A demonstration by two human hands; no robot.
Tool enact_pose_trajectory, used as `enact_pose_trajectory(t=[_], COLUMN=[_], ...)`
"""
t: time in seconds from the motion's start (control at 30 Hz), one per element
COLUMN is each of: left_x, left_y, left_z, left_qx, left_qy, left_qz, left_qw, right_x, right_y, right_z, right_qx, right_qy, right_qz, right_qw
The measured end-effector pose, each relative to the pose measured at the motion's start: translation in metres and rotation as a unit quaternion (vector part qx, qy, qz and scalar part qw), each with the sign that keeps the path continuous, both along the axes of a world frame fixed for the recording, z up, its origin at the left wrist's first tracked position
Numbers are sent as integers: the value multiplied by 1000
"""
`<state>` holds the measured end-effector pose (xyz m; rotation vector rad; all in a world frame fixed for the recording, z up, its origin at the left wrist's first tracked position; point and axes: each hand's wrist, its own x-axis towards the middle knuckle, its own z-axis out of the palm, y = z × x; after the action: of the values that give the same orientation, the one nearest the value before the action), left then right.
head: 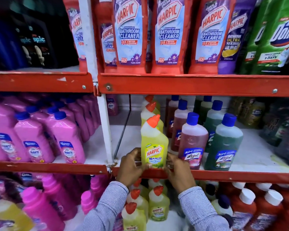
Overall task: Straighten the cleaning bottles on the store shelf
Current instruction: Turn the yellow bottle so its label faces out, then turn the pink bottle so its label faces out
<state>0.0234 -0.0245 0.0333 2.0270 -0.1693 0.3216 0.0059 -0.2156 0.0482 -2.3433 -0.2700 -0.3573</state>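
A yellow Harpic bottle (153, 144) with an orange angled cap stands upright at the front edge of the middle shelf (223, 176), label facing me. My left hand (132, 165) grips its lower left side and my right hand (177, 170) grips its lower right side. Two more yellow Harpic bottles (148, 112) line up behind it. To its right stand a red-liquid bottle (193, 140) and a green-liquid bottle (223, 144), both with blue caps, with more rows behind them.
Pink bottles (40, 139) fill the left bay beyond the white upright post (105, 127). Red Harpic bathroom cleaner bottles (168, 34) line the top shelf. Yellow Harpic bottles (158, 204) and red bottles with white caps (257, 207) crowd the shelf below. White shelf surface shows left of the held bottle.
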Motion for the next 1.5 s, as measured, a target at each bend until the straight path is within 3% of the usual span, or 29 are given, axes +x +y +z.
enact_pose_trajectory(t=[0.57, 0.67, 0.73, 0.83, 0.9, 1.03, 1.23, 1.5], left_x=[-3, -17, -27, -39, -43, -30, -5, 0], left_y=[0, -8, -18, -50, -78, -117, -133, -131], left_z=[-5, -6, -6, -7, -6, -9, -11, -16], left_qx=[-63, -74, -80, -52, -34, -9, 45, -13], left_qy=[9, -67, -174, -288, -273, -157, -68, -43], left_qz=[-14, 55, 142, 152, 94, 17, 15, 9], left_qw=[998, 993, 971, 944, 957, 987, 997, 999], right_x=[-8, -24, -34, -34, -29, -18, -9, -5], right_y=[-9, -27, -43, -63, -71, -77, -92, -100], right_z=[-2, -6, -9, -12, -14, -14, -13, -16], right_qx=[58, 110, 139, 142, 136, 76, 85, 81], right_qy=[-21, -143, -207, -201, -146, -64, -45, -48], right_qz=[-9, -92, -156, -210, -200, -125, -84, -41], right_qw=[998, 979, 956, 946, 959, 987, 992, 995])
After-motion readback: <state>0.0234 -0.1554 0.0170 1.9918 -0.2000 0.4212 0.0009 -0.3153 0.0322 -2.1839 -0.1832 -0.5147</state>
